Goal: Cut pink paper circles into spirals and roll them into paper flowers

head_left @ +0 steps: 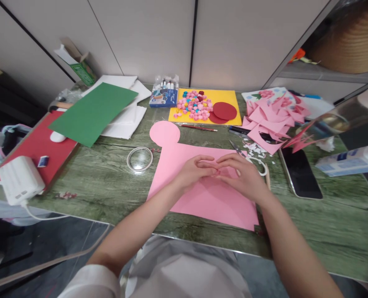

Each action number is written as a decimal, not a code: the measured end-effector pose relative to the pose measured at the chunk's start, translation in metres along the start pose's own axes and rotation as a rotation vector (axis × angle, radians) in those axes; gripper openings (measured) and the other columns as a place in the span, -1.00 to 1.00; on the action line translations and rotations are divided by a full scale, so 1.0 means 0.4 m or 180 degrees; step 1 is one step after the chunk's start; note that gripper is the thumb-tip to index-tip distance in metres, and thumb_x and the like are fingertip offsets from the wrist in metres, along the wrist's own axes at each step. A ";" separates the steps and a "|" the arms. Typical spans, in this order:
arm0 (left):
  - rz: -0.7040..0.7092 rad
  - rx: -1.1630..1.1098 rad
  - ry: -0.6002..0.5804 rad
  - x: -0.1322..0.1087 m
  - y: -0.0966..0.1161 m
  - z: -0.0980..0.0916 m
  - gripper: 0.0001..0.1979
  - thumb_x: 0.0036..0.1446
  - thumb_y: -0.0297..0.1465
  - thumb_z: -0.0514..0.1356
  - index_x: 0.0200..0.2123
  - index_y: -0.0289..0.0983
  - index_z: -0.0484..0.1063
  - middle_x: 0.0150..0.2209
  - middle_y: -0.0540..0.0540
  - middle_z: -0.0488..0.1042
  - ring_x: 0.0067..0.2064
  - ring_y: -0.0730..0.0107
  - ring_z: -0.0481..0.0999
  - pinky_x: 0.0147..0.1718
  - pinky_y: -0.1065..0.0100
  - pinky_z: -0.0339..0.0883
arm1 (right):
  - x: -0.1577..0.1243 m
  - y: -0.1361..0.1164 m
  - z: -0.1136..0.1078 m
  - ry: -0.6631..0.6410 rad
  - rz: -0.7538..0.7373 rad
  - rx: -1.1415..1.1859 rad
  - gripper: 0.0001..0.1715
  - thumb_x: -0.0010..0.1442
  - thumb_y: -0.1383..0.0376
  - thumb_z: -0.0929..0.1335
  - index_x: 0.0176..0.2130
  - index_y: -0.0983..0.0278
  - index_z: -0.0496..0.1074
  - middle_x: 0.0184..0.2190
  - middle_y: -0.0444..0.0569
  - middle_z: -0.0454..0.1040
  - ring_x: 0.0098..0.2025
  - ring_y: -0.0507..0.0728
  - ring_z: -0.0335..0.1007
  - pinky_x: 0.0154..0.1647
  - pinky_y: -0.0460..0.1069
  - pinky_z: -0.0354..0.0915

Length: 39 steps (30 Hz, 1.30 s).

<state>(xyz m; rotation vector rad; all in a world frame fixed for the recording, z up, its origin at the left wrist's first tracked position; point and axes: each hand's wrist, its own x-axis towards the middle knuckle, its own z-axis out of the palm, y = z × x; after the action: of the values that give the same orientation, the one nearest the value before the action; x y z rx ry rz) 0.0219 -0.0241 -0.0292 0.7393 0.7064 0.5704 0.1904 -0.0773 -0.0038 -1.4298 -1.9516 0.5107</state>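
A large pink paper sheet [184,165] with a round lobe at its top left lies on the green table [109,182]. My left hand [194,169] and my right hand [243,174] meet over the sheet's middle. Their fingertips pinch a small pink piece [215,169] between them; it is mostly hidden by the fingers. A roll of clear tape [139,159] lies left of the sheet. Scissors [249,155] and white paper scraps sit just beyond my right hand.
A green sheet [93,111], white papers and a red board [37,145] with a white power bank [19,180] lie at the left. At the back are a yellow sheet [233,99] with small pink balls and red discs, and markers. Pink cut pieces [271,116] and a phone [300,171] lie right.
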 end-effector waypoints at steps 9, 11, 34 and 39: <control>-0.0257 0.0467 -0.0668 -0.016 0.043 0.000 -0.56 -0.28 -0.53 0.36 -0.24 -0.33 0.37 -0.45 -0.02 0.51 -0.42 0.48 0.50 -0.25 0.29 0.32 | -0.004 -0.011 -0.017 -0.0428 0.0101 0.0470 -0.84 0.02 0.20 0.42 -0.31 0.13 0.52 -0.23 -0.04 0.44 -0.14 0.13 0.37 -0.08 0.07 0.30; -0.0216 0.0621 -0.0687 -0.015 0.042 -0.001 -0.57 -0.27 -0.53 0.36 -0.23 -0.32 0.37 -0.44 -0.01 0.51 -0.42 0.48 0.50 -0.25 0.30 0.32 | -0.005 -0.010 -0.016 -0.0472 0.0048 0.0451 -0.86 0.02 0.22 0.42 -0.32 0.13 0.52 -0.22 -0.04 0.43 -0.14 0.12 0.37 -0.10 0.05 0.31; -0.0219 -0.0138 -0.0178 -0.003 0.010 -0.004 -0.57 -0.26 -0.53 0.36 -0.22 -0.31 0.39 -0.36 -0.05 0.53 -0.29 0.44 0.49 -0.13 0.27 0.23 | -0.002 -0.005 -0.004 0.0168 -0.0221 -0.0278 -0.94 0.09 0.28 0.37 -0.34 0.16 0.46 -0.25 -0.02 0.44 -0.15 0.15 0.35 -0.11 0.10 0.28; -0.0152 -0.0128 -0.0066 -0.005 0.011 0.001 -0.56 -0.30 -0.54 0.37 -0.25 -0.31 0.38 -0.40 -0.03 0.53 -0.34 0.46 0.50 -0.18 0.30 0.25 | -0.002 -0.006 -0.003 0.0164 -0.0166 -0.0256 -0.92 0.09 0.28 0.37 -0.32 0.17 0.45 -0.25 -0.02 0.44 -0.15 0.15 0.35 -0.10 0.09 0.27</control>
<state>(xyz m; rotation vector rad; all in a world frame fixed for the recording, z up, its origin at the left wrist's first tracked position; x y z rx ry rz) 0.0200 -0.0229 -0.0251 0.6885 0.6897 0.5312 0.1899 -0.0790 -0.0016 -1.4232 -1.9827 0.3718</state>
